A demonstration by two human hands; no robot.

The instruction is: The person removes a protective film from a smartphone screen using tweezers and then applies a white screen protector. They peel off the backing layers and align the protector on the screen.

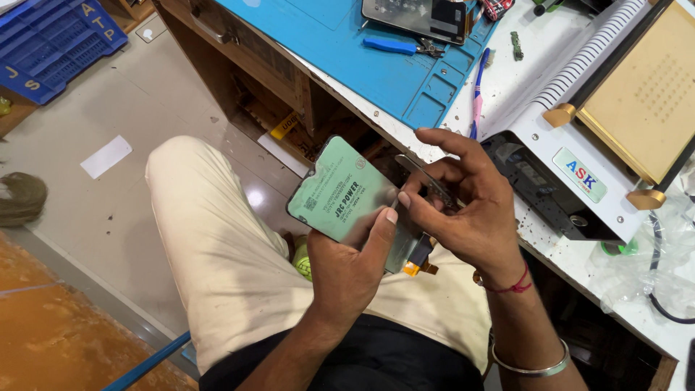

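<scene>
My left hand [351,268] holds a phone display panel [340,190] over my lap, back side up, with a green film covering it and an orange flex connector [418,259] at its lower end. The left thumb rests on the film's edge. My right hand [463,206] pinches at the panel's right edge with thumb and forefinger and grips a thin metal tool [423,177] against it. A red thread and a metal bangle sit on the right wrist.
A white workbench [550,51] lies ahead with a blue work mat [362,58], a blue-handled tool [391,45], a toothbrush [478,98], another phone [416,18] and a white machine with a yellow plate [637,94]. A blue crate [51,43] stands on the floor at left.
</scene>
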